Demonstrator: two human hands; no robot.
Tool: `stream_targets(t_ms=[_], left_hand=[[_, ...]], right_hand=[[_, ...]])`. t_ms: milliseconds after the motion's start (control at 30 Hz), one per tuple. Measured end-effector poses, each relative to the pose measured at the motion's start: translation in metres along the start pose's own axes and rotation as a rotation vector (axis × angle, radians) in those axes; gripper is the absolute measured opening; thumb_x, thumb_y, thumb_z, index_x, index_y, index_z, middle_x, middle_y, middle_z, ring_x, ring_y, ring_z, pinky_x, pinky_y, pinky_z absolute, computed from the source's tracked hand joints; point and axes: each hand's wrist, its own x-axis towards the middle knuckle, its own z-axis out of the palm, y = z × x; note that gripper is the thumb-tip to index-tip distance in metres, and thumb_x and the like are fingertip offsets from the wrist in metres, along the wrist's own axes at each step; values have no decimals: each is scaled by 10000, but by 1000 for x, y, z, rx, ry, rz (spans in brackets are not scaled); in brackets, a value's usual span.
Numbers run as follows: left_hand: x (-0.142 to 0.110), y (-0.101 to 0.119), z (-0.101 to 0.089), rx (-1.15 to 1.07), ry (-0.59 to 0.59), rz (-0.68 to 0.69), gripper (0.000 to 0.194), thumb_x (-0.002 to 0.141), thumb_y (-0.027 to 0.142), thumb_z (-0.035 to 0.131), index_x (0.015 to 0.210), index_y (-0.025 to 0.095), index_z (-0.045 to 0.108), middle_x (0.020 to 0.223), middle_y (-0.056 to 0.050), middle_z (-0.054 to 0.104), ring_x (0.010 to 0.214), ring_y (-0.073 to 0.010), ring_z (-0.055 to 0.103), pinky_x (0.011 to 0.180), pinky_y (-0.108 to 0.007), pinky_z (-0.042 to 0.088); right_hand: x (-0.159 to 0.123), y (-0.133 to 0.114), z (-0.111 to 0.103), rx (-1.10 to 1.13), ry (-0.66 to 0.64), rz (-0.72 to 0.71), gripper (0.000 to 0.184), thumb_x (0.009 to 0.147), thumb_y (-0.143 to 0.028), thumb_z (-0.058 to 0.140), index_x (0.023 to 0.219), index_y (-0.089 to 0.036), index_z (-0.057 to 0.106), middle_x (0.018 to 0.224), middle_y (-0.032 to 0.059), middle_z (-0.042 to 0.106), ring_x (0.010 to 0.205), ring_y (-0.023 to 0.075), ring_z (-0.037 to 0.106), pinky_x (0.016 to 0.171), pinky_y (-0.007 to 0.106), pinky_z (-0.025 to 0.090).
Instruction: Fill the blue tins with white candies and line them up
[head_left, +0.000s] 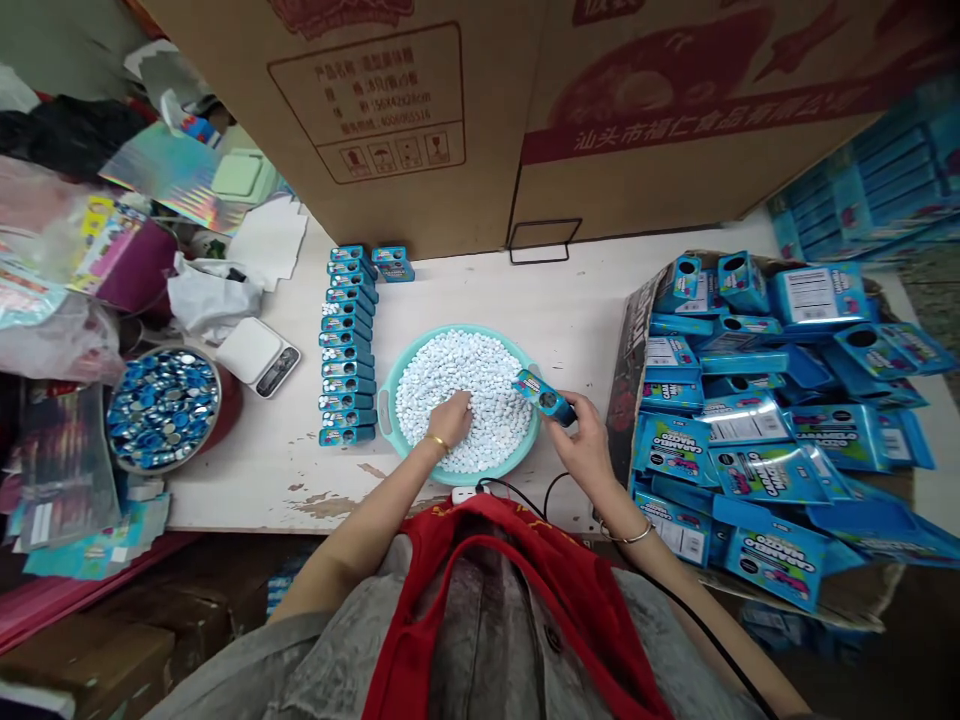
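Observation:
My left hand (450, 420) is in the turquoise basin (388, 425), its fingers curled down into a heap of small white candies (465, 365). The fingertips look closed around some of the candies, though they are partly hidden. At the basin's right rim, my right hand (586, 440) grips a small blue candy box (546, 396), held tilted with one end toward the candies. A dark round opening shows on the box. Left of the basin stands a column of similar blue boxes (349, 370), several with white candies showing in their tops. One more blue box (394, 264) stands beside its far end.
An open carton (634, 360) of blue packages stands at the right. Behind the basin rises a large cardboard box (480, 210) with a wire stand (540, 260) before it. To the left are a white scale (259, 357) and a bucket of blue-and-silver pieces (161, 410).

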Motion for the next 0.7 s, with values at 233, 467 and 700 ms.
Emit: stream_targets(t_ms=[233, 467, 700], left_hand=[[-21, -29, -21, -120, 22, 136, 310, 931, 317, 479, 1211, 196, 537, 1162, -73, 653, 1031, -213, 620, 884, -318, 477], [-74, -24, -104, -95, 102, 418, 306, 958, 369, 461, 1175, 171, 547, 1078, -77, 662, 847, -163, 624, 796, -286, 478], [-92, 43, -166, 367, -81, 350, 247, 942, 288, 467, 1136, 159, 549, 1091, -110, 671, 949, -247, 661, 753, -336, 505]], right_hand=[[-4, 3, -3, -36, 17, 5, 280, 838, -291, 576, 1103, -200, 579, 1045, 96, 648, 954, 259, 601, 877, 446, 498], [-1, -7, 6, -108, -25, -167, 337, 831, -196, 522, 1166, -213, 555, 1121, 113, 632, 1057, 287, 567, 923, 483, 493], [-5, -20, 22, -131, -86, -283, 397, 796, -109, 504, 1177, -209, 549, 1139, 114, 638, 1081, 290, 569, 943, 495, 502]])
